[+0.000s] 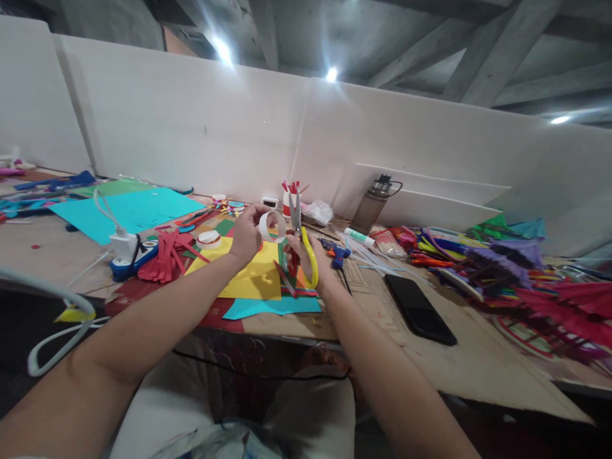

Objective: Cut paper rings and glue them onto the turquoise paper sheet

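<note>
The wide tabletop (23,255) is full of bits and pieces. A big blue-green sheet (143,213) lies off to the left, and a yellow sheet (241,280) lies flat, partly below the two hands. A black phone (419,310) sits to the right of the right arm. Above all the papers, the right hand (313,254) is closed around the yellow handle of a pair of scissors (298,220), and the blades point up. Just beside them, the left hand (249,233) pinches a white ring (264,229) with its thumb and fingers. What could go wrong? The pointy blades are near the left fingers, so a quick turn of the right hand might poke or nick them. The ring looks thin, so a hard squeeze might bend it, and a loose pinch might let it drop onto the papers. The ring is up in the air, at the tips of the left fingers, to the left of the scissors and between the two hands. I can't tell if the right fingers touch the ring too.
</note>
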`<state>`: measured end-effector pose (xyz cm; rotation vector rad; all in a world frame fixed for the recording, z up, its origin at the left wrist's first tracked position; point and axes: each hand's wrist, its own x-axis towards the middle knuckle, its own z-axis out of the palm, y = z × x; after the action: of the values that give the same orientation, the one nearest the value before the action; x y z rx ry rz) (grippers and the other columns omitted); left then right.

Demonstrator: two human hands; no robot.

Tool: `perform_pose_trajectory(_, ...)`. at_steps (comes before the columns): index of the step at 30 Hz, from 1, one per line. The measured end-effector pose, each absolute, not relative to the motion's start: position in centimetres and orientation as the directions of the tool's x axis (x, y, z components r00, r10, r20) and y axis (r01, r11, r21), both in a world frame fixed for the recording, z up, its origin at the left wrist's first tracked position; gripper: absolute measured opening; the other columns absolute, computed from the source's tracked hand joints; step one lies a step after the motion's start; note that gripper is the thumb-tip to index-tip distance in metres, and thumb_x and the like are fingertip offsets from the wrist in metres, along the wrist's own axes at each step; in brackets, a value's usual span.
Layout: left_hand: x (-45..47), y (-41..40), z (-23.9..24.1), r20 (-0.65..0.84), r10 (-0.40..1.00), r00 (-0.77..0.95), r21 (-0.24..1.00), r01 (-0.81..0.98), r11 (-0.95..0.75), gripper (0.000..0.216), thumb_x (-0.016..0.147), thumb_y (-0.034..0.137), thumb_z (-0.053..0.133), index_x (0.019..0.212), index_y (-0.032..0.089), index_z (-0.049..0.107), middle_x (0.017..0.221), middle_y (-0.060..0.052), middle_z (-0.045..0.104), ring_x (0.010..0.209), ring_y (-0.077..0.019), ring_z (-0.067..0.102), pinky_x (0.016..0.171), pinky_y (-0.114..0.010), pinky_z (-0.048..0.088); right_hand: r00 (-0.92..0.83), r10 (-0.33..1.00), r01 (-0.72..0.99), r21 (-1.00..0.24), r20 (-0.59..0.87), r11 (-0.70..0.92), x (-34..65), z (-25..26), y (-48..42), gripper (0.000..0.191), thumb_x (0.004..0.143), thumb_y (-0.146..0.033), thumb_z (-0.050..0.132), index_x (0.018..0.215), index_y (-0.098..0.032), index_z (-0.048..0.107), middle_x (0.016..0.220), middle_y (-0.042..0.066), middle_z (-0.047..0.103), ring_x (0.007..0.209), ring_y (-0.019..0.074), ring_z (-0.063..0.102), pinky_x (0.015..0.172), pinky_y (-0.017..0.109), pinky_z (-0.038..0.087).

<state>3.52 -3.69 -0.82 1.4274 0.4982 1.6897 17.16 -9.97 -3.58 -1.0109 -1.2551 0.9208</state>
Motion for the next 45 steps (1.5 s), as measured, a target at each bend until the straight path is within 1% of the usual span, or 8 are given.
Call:
perform_pose_trajectory(3, 3.9, -4.2, -1.2, 0.668, 0.743, 0.041, 0.714, -0.317, -0.624, 0.020, 0.066, 0.023, 0.080, 0.078, 0.016, 0.067, 0.073, -0.001, 0.067, 0.065, -0.0117, 0.061, 0.066, -0.026, 0.050, 0.160, 0.937, -0.067, -0.943, 0.312, 0.325, 16.7, -3.4, -10.0, 0.042, 0.072, -0.048, 0.068, 0.103, -0.022, 0.055, 0.060, -0.007, 0.050, 0.045, 0.0093, 0.044, 0.041, 0.021, 0.037)
perform_pose_trajectory(8, 4.6, -4.6, -2.0, 0.726, 0.674, 0.139, 0.678, -0.312, -0.666, 0.022, 0.067, 0.028, 0.080, 0.082, 0.017, 0.068, 0.083, -0.004, 0.071, 0.076, -0.0147, 0.064, 0.075, -0.028, 0.052, 0.253, 0.892, 0.070, -0.927, 0.374, 0.369, 16.6, -3.5, -9.2, 0.022, 0.071, -0.032, 0.064, 0.090, -0.022, 0.057, 0.061, -0.005, 0.054, 0.048, 0.0108, 0.047, 0.042, 0.021, 0.036)
perform_pose_trajectory(13, 4.5, -4.9, -1.3, 0.607, 0.748, 0.267, 0.794, -0.207, -0.571, 0.028, 0.062, 0.029, 0.084, 0.079, 0.015, 0.067, 0.074, -0.002, 0.069, 0.065, -0.0126, 0.059, 0.065, -0.025, 0.049, 0.261, 0.843, 0.231, -0.878, 0.470, 0.418, 16.7, -2.9, -9.0, 0.019, 0.073, -0.024, 0.055, 0.091, -0.021, 0.058, 0.080, 0.002, 0.066, 0.074, 0.0170, 0.063, 0.060, 0.025, 0.048)
perform_pose_trajectory(21, 4.1, -4.7, -1.2, 0.454, 0.788, 0.416, 0.890, -0.187, -0.415, 0.024, 0.064, 0.028, 0.081, 0.068, 0.015, 0.061, 0.056, 0.001, 0.060, 0.053, -0.0118, 0.055, 0.054, -0.024, 0.043, 0.230, 0.815, 0.348, -0.827, 0.532, 0.441, 17.3, -2.9, -9.1, 0.027, 0.078, -0.032, 0.058, 0.103, -0.019, 0.060, 0.088, 0.005, 0.069, 0.073, 0.0175, 0.063, 0.065, 0.027, 0.049)
perform_pose_trajectory(30, 3.3, -2.5, -0.5, 0.506, 0.857, 0.101, 0.768, -0.505, -0.394, 0.030, 0.068, 0.035, 0.081, 0.077, 0.017, 0.058, 0.064, 0.000, 0.065, 0.056, -0.0110, 0.060, 0.056, -0.024, 0.048, 0.103, 0.825, 0.557, -0.719, 0.556, 0.416, 18.3, -2.6, -10.1, 0.037, 0.086, -0.041, 0.055, 0.115, -0.018, 0.057, 0.107, 0.010, 0.068, 0.093, 0.0230, 0.061, 0.084, 0.036, 0.048)
perform_pose_trajectory(35, 2.7, -1.7, -0.3, 0.559, 0.829, 0.001, 0.728, -0.480, -0.490, 0.023, 0.073, 0.030, 0.077, 0.079, 0.018, 0.059, 0.064, 0.001, 0.064, 0.056, -0.0100, 0.060, 0.056, -0.023, 0.047, -0.008, 0.855, 0.617, -0.670, 0.519, 0.412, 17.9, -2.7, -10.4, 0.038, 0.087, -0.039, 0.053, 0.117, -0.016, 0.056, 0.111, 0.013, 0.065, 0.091, 0.0230, 0.059, 0.083, 0.037, 0.047)
perform_pose_trajectory(41, 2.8, -2.2, -0.3, 0.588, 0.808, 0.029, 0.733, -0.442, -0.517, 0.018, 0.077, 0.026, 0.073, 0.081, 0.019, 0.057, 0.060, 0.003, 0.063, 0.050, -0.0095, 0.058, 0.051, -0.022, 0.045, -0.073, 0.857, 0.743, -0.545, 0.511, 0.388, 17.9, -3.1, -10.2, 0.034, 0.089, -0.037, 0.050, 0.115, -0.017, 0.058, 0.093, 0.008, 0.064, 0.082, 0.0224, 0.055, 0.076, 0.035, 0.043)
perform_pose_trajectory(45, 3.0, -2.6, -0.2, 0.586, 0.810, 0.035, 0.737, -0.440, -0.514, 0.018, 0.078, 0.026, 0.072, 0.081, 0.019, 0.056, 0.061, 0.003, 0.064, 0.051, -0.0096, 0.059, 0.052, -0.023, 0.047, -0.069, 0.857, 0.752, -0.538, 0.510, 0.380, 17.8, -3.1, -10.3, 0.030, 0.090, -0.036, 0.049, 0.112, -0.019, 0.060, 0.087, 0.005, 0.063, 0.079, 0.0209, 0.054, 0.072, 0.032, 0.041)
